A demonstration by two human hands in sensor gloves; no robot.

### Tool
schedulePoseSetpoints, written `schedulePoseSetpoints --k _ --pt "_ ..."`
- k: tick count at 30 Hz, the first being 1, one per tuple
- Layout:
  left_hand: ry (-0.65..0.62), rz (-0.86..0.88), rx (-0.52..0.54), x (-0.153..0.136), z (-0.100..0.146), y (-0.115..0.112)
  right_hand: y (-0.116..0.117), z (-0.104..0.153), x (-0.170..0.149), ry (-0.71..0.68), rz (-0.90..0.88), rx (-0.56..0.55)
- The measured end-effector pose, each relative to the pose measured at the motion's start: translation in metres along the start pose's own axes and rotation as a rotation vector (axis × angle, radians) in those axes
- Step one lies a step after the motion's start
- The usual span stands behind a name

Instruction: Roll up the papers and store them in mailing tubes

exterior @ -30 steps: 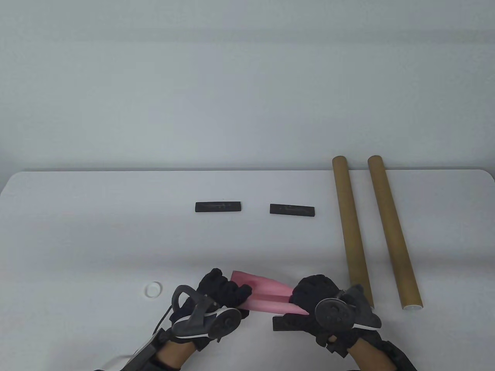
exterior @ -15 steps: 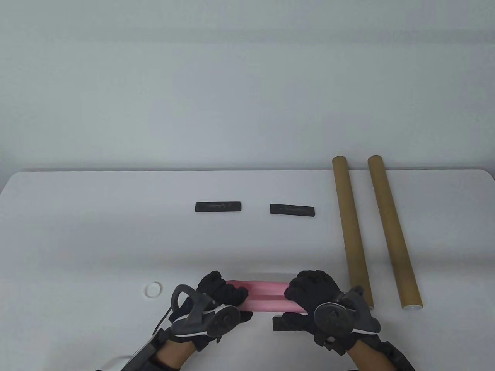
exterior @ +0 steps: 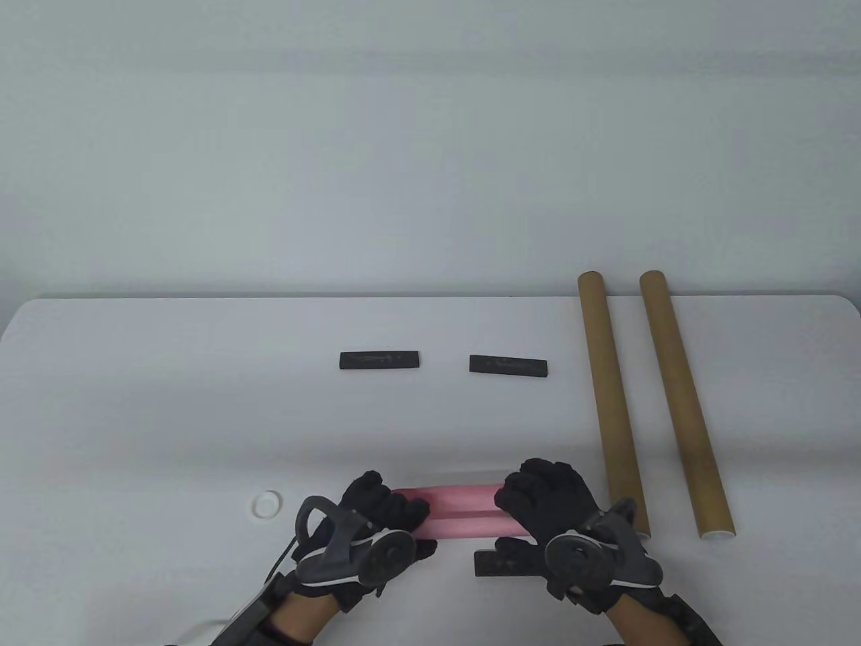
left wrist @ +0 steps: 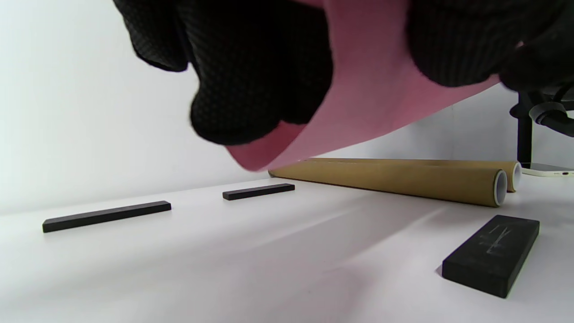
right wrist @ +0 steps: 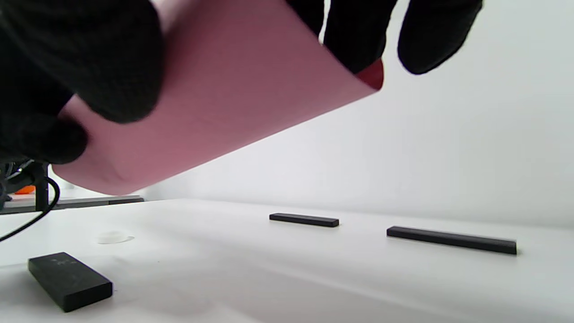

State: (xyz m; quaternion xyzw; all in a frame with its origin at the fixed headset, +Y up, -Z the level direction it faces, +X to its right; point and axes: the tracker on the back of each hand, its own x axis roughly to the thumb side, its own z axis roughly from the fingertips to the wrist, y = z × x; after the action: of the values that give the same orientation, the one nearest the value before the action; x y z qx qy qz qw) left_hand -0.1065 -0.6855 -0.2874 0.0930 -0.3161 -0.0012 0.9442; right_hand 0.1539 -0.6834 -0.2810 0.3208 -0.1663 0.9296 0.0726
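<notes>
A rolled pink paper [exterior: 464,511] is held level above the table's front edge, between both gloved hands. My left hand [exterior: 390,515] grips its left end, fingers curled round the roll [left wrist: 372,89]. My right hand [exterior: 548,501] grips the right end, thumb and fingers wrapped round the pink roll [right wrist: 233,98]. Two brown mailing tubes [exterior: 612,404] [exterior: 686,404] lie side by side at the right, running from the far edge toward the front; their white-lined open ends [left wrist: 500,188] face the front.
Two black bar weights [exterior: 380,360] [exterior: 508,366] lie mid-table. A third black weight [exterior: 494,564] lies under my right hand near the front edge. A small white ring [exterior: 266,503] sits left of my left hand. A black stand and cable [left wrist: 538,116] are off to the right.
The pink roll was tilted, its left end raised and flared; now it lies level and tighter. My right hand has shifted a little away from me and leftward along the roll.
</notes>
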Motion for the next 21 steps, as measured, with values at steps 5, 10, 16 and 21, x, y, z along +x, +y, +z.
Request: schedulePoseSetpoints --k 5,10,16,21 --pt "-0.012 -0.053 0.015 0.0034 0.001 -0.0009 0.0022 -0.0016 -0.0016 0.004 -0.046 0.041" --pt "-0.046 -0.05 0.021 0.0063 0.0019 0.0017 0.0024 -0.0015 -0.0041 0.013 -0.124 0.045" --pt "-0.021 0.003 0.001 0.0026 0.0003 0.0009 0.0008 -0.0003 0.0011 -0.006 0.005 0.012" --pt "-0.017 -0.066 0.033 0.0062 0.0025 0.0027 0.003 -0.0021 -0.0012 0.001 -0.073 0.053"
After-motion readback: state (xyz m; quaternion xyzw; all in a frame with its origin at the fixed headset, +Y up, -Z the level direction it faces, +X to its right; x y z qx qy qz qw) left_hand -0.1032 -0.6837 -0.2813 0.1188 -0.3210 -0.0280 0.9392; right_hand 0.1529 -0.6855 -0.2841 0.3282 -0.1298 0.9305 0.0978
